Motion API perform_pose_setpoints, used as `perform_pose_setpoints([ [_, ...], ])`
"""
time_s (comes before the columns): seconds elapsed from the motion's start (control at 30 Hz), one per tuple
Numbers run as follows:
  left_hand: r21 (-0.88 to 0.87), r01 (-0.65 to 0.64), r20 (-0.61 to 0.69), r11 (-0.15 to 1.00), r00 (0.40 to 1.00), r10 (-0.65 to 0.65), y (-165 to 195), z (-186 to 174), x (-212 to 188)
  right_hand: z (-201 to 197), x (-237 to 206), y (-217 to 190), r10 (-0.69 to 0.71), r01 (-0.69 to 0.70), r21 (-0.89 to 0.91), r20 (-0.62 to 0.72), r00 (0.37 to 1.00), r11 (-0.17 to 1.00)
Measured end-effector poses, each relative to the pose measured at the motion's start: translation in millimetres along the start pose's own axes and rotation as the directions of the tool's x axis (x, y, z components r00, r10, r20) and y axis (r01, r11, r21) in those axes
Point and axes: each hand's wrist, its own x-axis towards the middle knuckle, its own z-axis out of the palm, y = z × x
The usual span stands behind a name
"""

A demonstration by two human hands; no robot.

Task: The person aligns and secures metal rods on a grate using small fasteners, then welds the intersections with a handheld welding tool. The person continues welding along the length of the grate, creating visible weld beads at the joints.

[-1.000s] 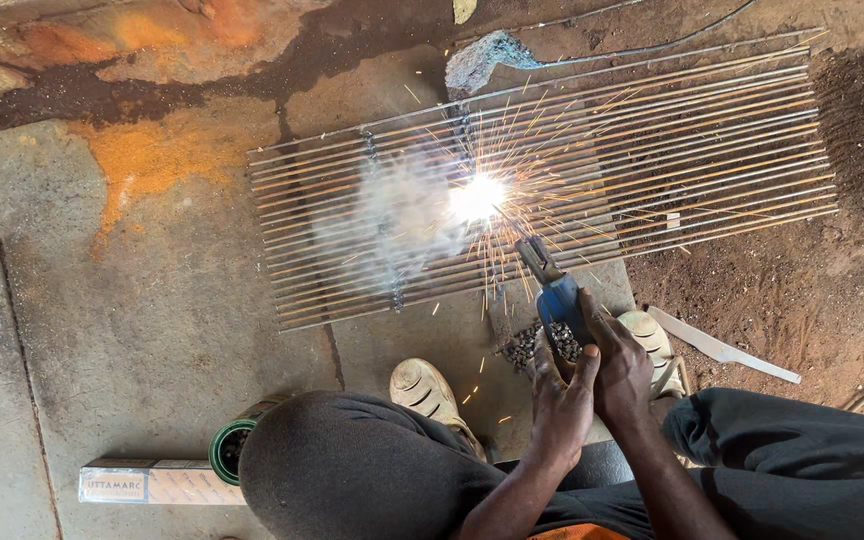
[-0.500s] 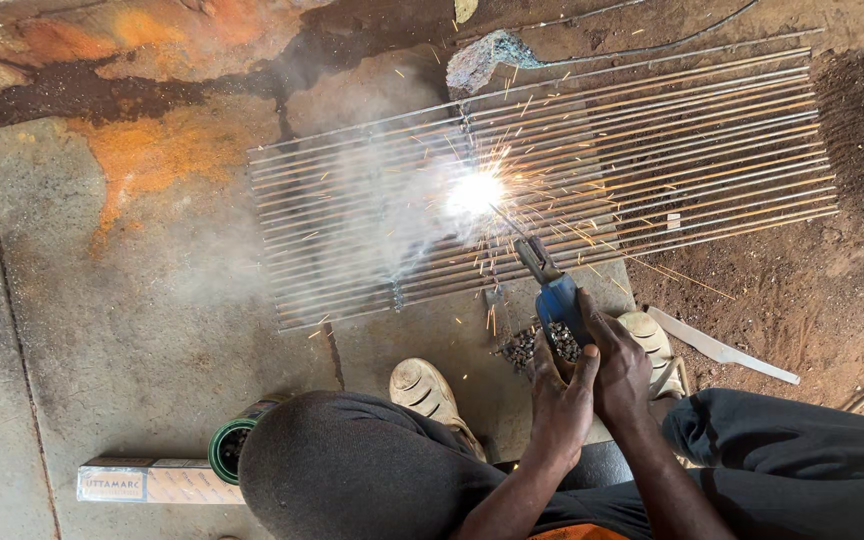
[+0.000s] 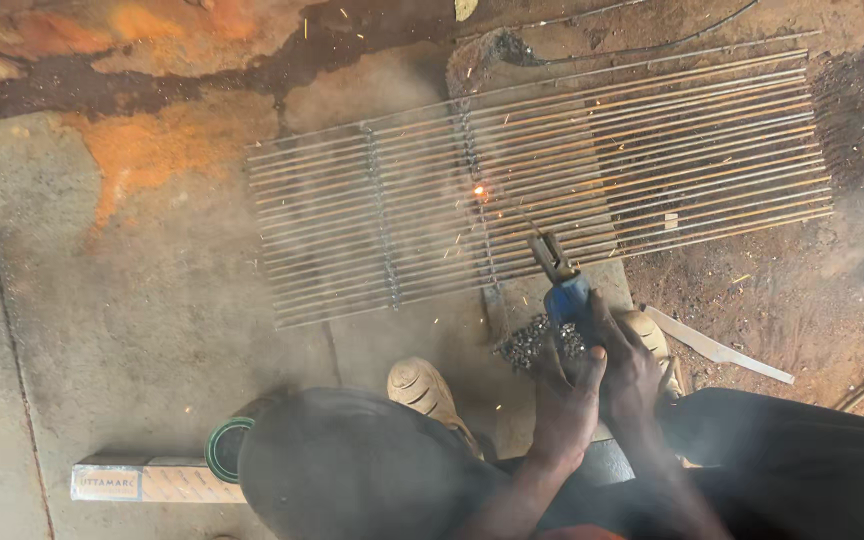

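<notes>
1. 2 hands share 1 tool: our left hand [image 3: 564, 400] and right hand [image 3: 630, 362] both wrap the blue-handled electrode holder [image 3: 564, 290], fingers closed tight round its grip, touching each other.
2. Holder's long axis runs from our hands up and to the left. Its metal clamp end sits over the near edge of the rod grille [image 3: 552, 180], and a thin welding rod [image 3: 512, 220] carries on along the same line.
3. Rod tip ends at a small orange glow [image 3: 479, 192] on 1 of the cross strips. So the work spot lies ahead and left of the grip, past the near few bars.
4. Grille lies flat on the ground, long bars running left-right w/ a slight rise to the right. 2 beaded cross seams run across them; the glow is on the right 1 of the 2.
5. Right hand is further up the handle, nearer the grille; left sits just behind and under it. Which hand is steering, we can't tell.
6. Small sparks scatter over the concrete [image 3: 152, 300] betw. grille and our shoe [image 3: 422, 385]. Thin smoke hangs over the upper middle.
7. Dark pile of metal bits [image 3: 532, 340] lies just below the holder, touching the grille's near edge.
8. Nearby: a flat metal strip [image 3: 717, 345] to the right on the dirt, and a long box [image 3: 147, 482] w/ a green round thing [image 3: 224, 448] beside it at lower left, well apart from the hands.
</notes>
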Motion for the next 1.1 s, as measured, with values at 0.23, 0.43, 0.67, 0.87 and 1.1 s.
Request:
perform_pose_setpoints([
  [0.23, -0.02, 0.104, 0.027, 0.994, 0.994, -0.103, -1.8, 3.3, 4.2, -12.2, 0.0, -8.9, 0.025, -0.03, 0.069, 0.061, 0.998, 0.997],
  [0.43, 0.035, 0.069, 0.019, 0.997, 0.997, -0.069, -18.5, 2.8, 7.0, -0.4, 0.6, 4.8, -0.04, 0.039, 0.022, 0.033, 0.999, 0.999],
  [0.67, -0.064, 0.198, 0.045, 0.978, 0.98, -0.196, -20.9, 4.1, 9.4, 7.9, 1.3, 15.2, -0.033, 0.031, 0.104, 0.02, 0.999, 0.994],
  [0.87, -0.043, 0.202, 0.087, 0.978, 0.976, -0.198, -17.3, 1.9, 9.3, -0.1, 5.6, 2.0, 0.093, -0.089, -0.038, 0.157, 0.983, 0.995],
  [1.1, -0.073, 0.167, 0.092, 0.983, 0.983, -0.16, -8.5, 1.8, 8.8, -0.3, 5.6, -0.7, 0.016, -0.017, 0.016, 0.062, 0.998, 1.0],
])
